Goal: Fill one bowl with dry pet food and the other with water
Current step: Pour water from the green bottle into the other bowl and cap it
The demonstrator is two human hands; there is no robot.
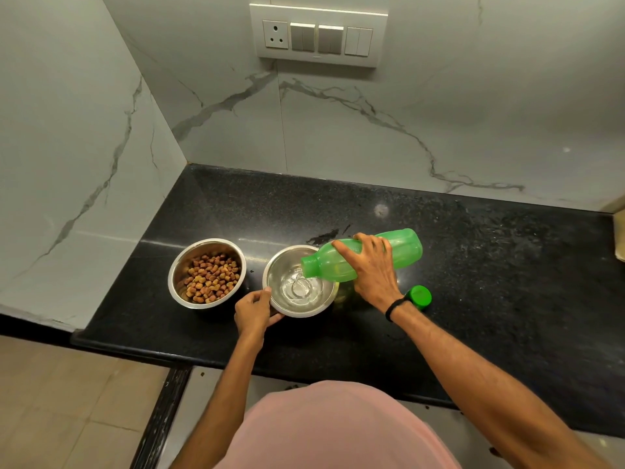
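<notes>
Kibble (211, 278) filled the left bowl (176, 269); right hand (373, 265) gripped the tipped green bottle (406, 248), water trickling into the other bowl (324, 308), left hand (253, 311) pinching its rim.

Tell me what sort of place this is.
Most likely a home kitchen corner: a black granite counter, marble-look wall tiles, and a wall switch panel with a socket above.

Kibble-filled steel bowl (207, 273) beside water bowl (299, 286) under tipped green bottle (363, 254).
</notes>
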